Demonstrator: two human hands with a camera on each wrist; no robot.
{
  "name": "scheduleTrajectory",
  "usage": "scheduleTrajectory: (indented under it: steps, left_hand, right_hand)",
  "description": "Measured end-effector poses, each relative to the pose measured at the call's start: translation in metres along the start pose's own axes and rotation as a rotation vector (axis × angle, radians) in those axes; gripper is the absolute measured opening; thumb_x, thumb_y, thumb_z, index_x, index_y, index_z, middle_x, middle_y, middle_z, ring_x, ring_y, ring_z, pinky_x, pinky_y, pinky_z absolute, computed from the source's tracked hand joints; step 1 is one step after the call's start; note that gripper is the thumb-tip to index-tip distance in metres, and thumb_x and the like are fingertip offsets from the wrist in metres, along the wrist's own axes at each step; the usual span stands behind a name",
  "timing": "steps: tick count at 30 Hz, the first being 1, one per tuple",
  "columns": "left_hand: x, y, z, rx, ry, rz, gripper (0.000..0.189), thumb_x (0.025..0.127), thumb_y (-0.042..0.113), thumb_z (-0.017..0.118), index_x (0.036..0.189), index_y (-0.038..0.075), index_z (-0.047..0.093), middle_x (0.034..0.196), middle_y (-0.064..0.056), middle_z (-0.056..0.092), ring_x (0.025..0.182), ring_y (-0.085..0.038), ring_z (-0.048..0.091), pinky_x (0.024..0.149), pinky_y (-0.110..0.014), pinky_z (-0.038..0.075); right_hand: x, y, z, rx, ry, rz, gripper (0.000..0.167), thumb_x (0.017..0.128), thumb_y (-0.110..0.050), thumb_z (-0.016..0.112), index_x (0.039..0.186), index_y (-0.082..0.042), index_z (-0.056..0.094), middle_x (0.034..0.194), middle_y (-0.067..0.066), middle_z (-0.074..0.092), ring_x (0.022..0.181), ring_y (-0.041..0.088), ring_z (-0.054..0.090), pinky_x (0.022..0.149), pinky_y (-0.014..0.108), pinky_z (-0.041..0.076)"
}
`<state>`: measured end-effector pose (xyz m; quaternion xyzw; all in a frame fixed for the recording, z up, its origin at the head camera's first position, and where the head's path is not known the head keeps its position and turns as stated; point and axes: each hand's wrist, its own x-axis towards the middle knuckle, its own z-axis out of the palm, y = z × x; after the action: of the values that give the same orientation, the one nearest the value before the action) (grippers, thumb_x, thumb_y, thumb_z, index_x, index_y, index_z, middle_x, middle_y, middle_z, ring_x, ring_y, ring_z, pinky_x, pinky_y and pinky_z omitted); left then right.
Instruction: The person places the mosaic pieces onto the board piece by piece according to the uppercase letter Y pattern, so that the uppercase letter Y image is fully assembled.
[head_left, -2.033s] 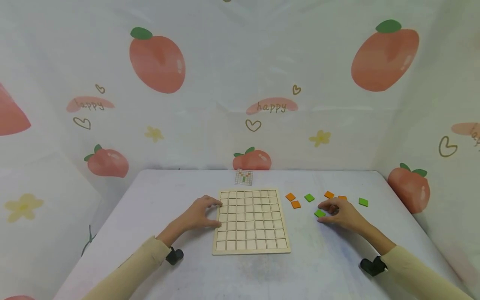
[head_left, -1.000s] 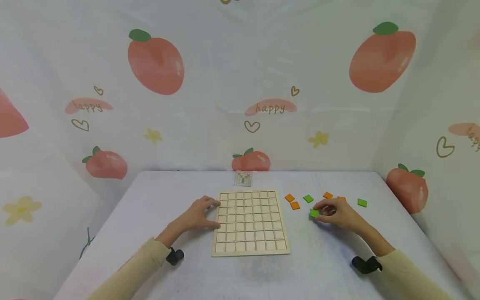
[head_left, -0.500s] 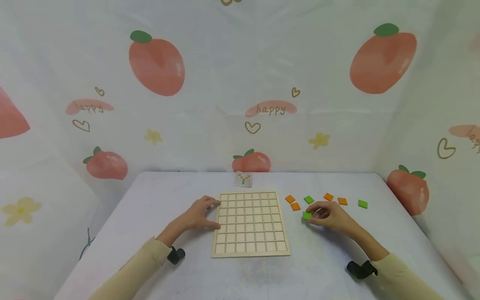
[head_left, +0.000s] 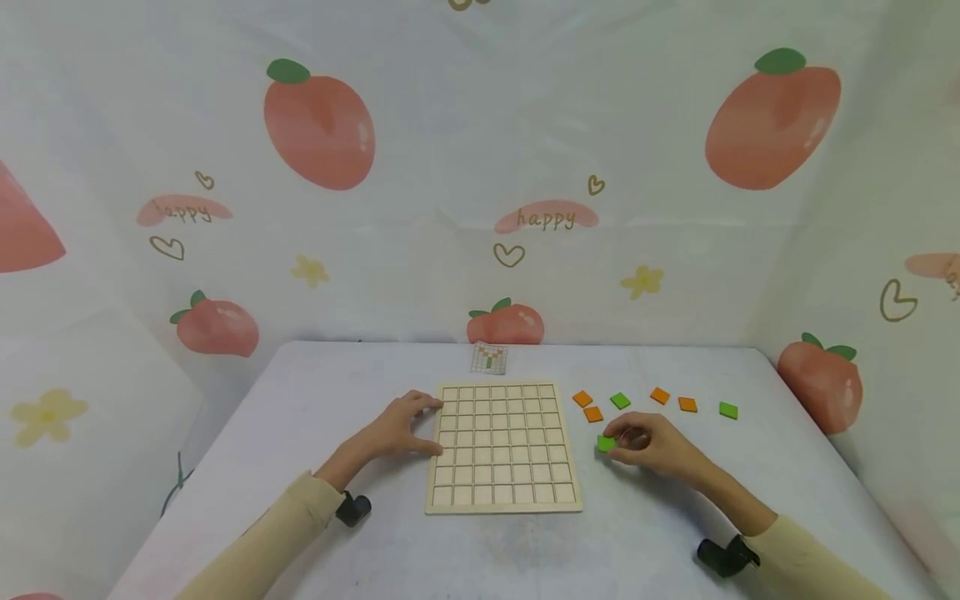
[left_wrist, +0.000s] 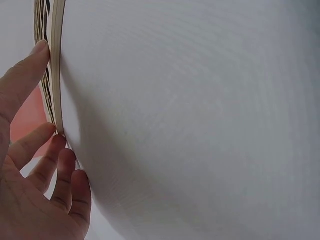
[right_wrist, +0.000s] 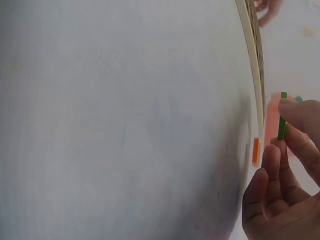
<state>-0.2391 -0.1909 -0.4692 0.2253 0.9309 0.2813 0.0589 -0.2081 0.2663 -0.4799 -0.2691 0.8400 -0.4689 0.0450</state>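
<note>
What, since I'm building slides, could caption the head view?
Right hand pinches a green tile; left hand touches the gridded board.

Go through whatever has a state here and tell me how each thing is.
Grid board: flat on the table, no tile in its squares
Held green tile: pinched, lifted, right of the grid board
Right hand: pinching that tile
Left hand: touching the grid board's left edge
Four orange tiles: loose, flat on the table
Two other green tiles: loose, flat on the table
Pattern card: printed side showing
</note>
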Motion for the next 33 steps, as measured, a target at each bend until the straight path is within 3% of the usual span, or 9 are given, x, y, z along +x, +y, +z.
scheduleTrajectory:
  steps: [23, 33]
  left_hand:
    - [0.002, -0.003, 0.0, -0.013, 0.002, 0.008, 0.076, 0.075, 0.031, 0.092, 0.138, 0.004, 0.059, 0.132, -0.015, 0.054, 0.115, -0.032, 0.055, 0.1, -0.05, 0.045]
    - [0.006, -0.007, -0.002, -0.058, -0.002, -0.01, 0.071, 0.076, 0.026, 0.092, 0.135, 0.004, 0.061, 0.128, -0.012, 0.056, 0.113, -0.032, 0.056, 0.099, -0.048, 0.046]
  right_hand:
    - [0.026, -0.037, 0.061, 0.122, -0.11, -0.095, 0.025, 0.083, -0.01, 0.085, 0.105, -0.006, 0.073, 0.087, 0.002, 0.067, 0.076, 0.012, 0.061, 0.066, 0.026, 0.055]
    - [0.034, -0.047, 0.073, 0.152, -0.151, -0.121, 0.024, 0.085, -0.009, 0.083, 0.106, -0.005, 0.072, 0.085, 0.001, 0.066, 0.075, 0.015, 0.061, 0.062, 0.024, 0.051]
